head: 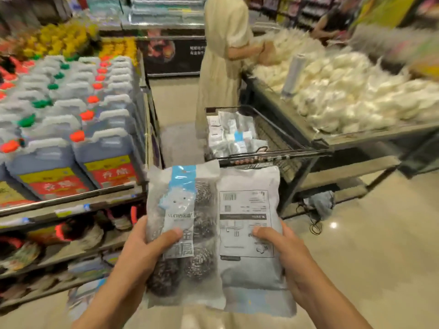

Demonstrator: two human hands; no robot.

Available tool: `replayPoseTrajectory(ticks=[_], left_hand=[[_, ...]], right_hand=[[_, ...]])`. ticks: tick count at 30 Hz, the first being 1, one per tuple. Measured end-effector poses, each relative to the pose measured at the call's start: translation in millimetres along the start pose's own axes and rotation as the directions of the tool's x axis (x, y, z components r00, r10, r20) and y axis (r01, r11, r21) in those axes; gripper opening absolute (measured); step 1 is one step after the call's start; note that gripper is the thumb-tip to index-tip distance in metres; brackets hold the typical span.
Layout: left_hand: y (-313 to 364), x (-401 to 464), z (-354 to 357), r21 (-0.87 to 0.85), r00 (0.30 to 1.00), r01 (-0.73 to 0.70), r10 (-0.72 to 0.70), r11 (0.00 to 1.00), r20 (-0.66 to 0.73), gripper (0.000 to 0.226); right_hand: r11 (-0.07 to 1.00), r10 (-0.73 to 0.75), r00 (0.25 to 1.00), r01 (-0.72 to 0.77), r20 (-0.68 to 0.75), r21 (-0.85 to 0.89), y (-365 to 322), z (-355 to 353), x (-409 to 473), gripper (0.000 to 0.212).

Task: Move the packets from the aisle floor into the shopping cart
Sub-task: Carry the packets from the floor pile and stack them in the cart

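Your black wire shopping cart (282, 138), mid-frame, already holds a heap of packets; two more are on their way.
Your left hand (145, 243) grips the clear packet of steel scourers (183, 224); your right hand (282, 248) grips the white printed-back packet (249, 224), both at lower centre.

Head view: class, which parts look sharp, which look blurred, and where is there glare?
Head view: the two packets held in the left hand and right hand look sharpest; the jugs and white bags smear; a glare spot marks the floor.
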State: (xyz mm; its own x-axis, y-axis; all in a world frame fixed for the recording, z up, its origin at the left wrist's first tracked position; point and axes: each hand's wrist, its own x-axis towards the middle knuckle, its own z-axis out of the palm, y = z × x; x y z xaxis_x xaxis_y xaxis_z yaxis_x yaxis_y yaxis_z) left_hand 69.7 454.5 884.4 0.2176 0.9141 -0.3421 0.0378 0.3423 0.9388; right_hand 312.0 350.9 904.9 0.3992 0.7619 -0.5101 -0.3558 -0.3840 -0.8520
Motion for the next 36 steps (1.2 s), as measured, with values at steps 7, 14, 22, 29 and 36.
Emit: replayPoseTrajectory(ticks=[7,14,22,29,36], left_hand=[[33.6,94.6,54.9,0.035,0.993,-0.046,0.042,0.998,0.115,0.044],[81.9,174.0,100.6,0.031,0.966,-0.042,0.032,0.999,0.258,0.038],[105.3,271.1,181.3,0.022,0.965,0.010,-0.015,1.000,0.263,0.041],[119.3,347.6,249.1,-0.019,0.980,0.162,-0.159,0.987,0.120,0.032],[127.2,421.4,277.9,-0.055,0.968,0.247,-0.249,0.967,-0.036,0.030]], right_hand=[[0.994,-0.083,0.993,0.088,-0.081,0.061,-45.9,-16.7,61.5,0.031],[0.986,-0.082,0.980,0.106,-0.180,0.128,-92.7,-29.8,131.7,0.042],[0.989,-0.064,0.987,0.083,-0.150,0.124,-150.6,-76.8,240.4,0.042],[0.989,0.087,0.996,-0.083,-0.026,0.120,-213.0,-128.0,352.1,0.040],[0.986,0.162,0.987,-0.162,0.017,-0.042,-249.2,-122.5,451.0,0.046]])
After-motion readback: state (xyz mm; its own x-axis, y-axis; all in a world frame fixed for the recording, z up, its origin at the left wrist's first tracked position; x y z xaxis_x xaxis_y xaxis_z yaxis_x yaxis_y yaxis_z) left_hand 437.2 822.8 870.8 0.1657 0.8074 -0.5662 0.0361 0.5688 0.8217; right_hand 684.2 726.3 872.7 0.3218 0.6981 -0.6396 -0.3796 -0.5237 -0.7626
